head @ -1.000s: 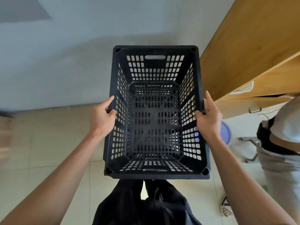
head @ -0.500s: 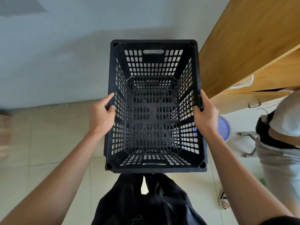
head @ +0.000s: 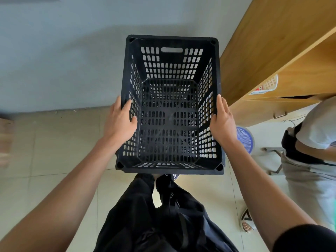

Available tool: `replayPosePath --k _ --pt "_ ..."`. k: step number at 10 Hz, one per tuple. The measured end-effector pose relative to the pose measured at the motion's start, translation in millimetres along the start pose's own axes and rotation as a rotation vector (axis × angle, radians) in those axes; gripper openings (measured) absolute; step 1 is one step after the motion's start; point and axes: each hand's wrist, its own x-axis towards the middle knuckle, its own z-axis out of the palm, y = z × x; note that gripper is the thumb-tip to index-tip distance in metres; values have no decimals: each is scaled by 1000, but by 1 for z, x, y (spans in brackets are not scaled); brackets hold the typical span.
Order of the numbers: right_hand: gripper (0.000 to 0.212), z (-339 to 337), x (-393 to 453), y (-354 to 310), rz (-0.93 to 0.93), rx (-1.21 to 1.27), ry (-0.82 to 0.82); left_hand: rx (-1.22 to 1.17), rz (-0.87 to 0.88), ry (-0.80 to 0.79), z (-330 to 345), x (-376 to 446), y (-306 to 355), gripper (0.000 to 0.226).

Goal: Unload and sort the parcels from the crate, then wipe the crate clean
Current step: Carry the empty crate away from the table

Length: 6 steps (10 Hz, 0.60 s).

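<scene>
A black perforated plastic crate hangs in front of me above the tiled floor, and I look straight down into it. Nothing lies inside it. My left hand grips the left rim, with fingers curled over the edge onto the inner wall. My right hand holds the right rim, fingers lying along the outside and the thumb hooked over the edge. No parcels are in view.
A wooden desk unit stands close on the right, with a white basket on its shelf. Another person stands at the right beside a blue stool. A grey wall is ahead. A blurred brown box sits at the left edge.
The crate has drifted up in the view and looks slightly smaller. My left fingers now curl over the rim. Both hands keep their hold.
</scene>
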Motion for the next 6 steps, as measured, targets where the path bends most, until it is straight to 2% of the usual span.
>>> replayPosePath --k 4,5,6 --pt "71 -5 -81 -2 53 -109 -148 -71 71 -88 -1 -56 -14 60" --pt "65 -10 -110 -9 48 -195 -154 -79 145 -48 -8 -79 -22 57" --pt "59 -14 -139 -27 -28 -217 -61 -47 196 7 -16 -106 -28 54"
